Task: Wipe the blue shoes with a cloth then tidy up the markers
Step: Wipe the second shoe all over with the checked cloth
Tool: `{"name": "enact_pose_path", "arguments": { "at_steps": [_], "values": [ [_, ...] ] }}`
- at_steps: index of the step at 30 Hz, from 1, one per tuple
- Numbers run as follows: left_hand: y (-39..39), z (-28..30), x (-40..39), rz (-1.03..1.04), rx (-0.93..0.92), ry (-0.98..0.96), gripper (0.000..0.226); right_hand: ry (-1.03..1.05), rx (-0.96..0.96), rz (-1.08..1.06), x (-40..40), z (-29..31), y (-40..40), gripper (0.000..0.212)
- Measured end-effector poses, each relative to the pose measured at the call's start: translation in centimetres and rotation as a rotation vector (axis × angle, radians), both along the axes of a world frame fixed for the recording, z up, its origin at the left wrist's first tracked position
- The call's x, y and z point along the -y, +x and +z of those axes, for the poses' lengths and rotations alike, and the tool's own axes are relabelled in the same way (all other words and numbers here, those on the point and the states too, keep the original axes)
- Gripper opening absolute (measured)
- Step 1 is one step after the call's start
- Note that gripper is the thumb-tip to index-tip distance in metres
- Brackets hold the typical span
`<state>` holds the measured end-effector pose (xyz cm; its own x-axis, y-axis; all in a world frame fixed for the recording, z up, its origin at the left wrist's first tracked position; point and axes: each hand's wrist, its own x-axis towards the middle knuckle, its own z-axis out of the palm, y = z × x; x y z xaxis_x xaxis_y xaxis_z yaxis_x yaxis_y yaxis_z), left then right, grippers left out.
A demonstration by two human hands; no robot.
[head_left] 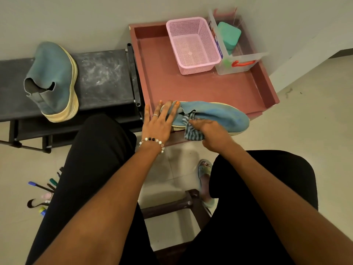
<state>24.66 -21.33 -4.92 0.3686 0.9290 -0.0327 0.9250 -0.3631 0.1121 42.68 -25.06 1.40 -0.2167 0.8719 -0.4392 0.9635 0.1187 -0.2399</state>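
Here, one blue shoe (215,114) lies on the red tray's (200,87) near edge, under both hands.
Left hand (158,123), fingers straight, steadies its heel; right hand (208,131) bunches a striped cloth (191,131) against its side. The second shoe (55,81) sits on the black counter (103,77); the markers (44,192) on the floor are half hidden by a leg.

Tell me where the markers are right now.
The markers lie scattered on the floor at the lower left of the head view, beside the person's left leg, below the black rack.
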Motion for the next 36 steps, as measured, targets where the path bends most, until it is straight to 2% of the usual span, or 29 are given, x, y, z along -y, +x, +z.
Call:
{"name": "enact_pose_path", "arguments": {
  "at_steps": [2,5,8,11,17,20,22,24,28,31,36],
  "values": [
    [-0.1,-0.4,0.0,-0.011,0.001,0.023,0.075,0.016,0.096,-0.046,0.2,0.3,0.2,0.067],
    [-0.2,-0.7,0.0,-0.017,-0.007,0.080,0.065,0.041,0.179,-0.055,0.1,0.6,-1.8,0.055],
    [-0.1,-0.6,0.1,-0.036,-0.017,0.045,0.063,0.104,0.165,-0.040,-0.9,0.5,-4.6,0.041],
    [-0.1,-0.4,0.1,-0.013,-0.017,0.030,0.065,0.136,0.108,-0.022,-1.8,0.1,-6.3,0.036],
    [0.1,-0.2,0.2,-0.009,-0.017,0.046,0.069,0.094,-0.016,0.038,0.5,-0.2,-2.0,0.068],
    [0.1,-0.3,0.2,-0.013,-0.014,0.046,0.077,0.147,0.163,0.026,0.9,-0.1,0.1,0.062],
    [0.0,-0.5,0.1,-0.002,-0.005,0.065,0.081,0.191,0.364,-0.019,1.3,-0.1,0.0,0.042],
    [0.0,-0.6,0.2,-0.001,-0.006,0.082,0.079,0.193,0.431,-0.101,1.6,0.0,-1.4,0.026],
    [0.1,-0.4,0.2,-0.011,-0.037,0.107,0.064,0.200,0.337,-0.225,1.0,-0.2,-4.0,0.028],
    [0.1,-0.4,0.4,-0.010,-0.043,0.095,0.068,0.212,0.308,-0.191,0.4,-0.3,-4.8,0.033],
    [0.2,0.2,0.3,0.005,-0.029,0.024,0.081,0.225,0.094,-0.204,-0.7,-0.3,-7.9,0.033]
  ]
}}
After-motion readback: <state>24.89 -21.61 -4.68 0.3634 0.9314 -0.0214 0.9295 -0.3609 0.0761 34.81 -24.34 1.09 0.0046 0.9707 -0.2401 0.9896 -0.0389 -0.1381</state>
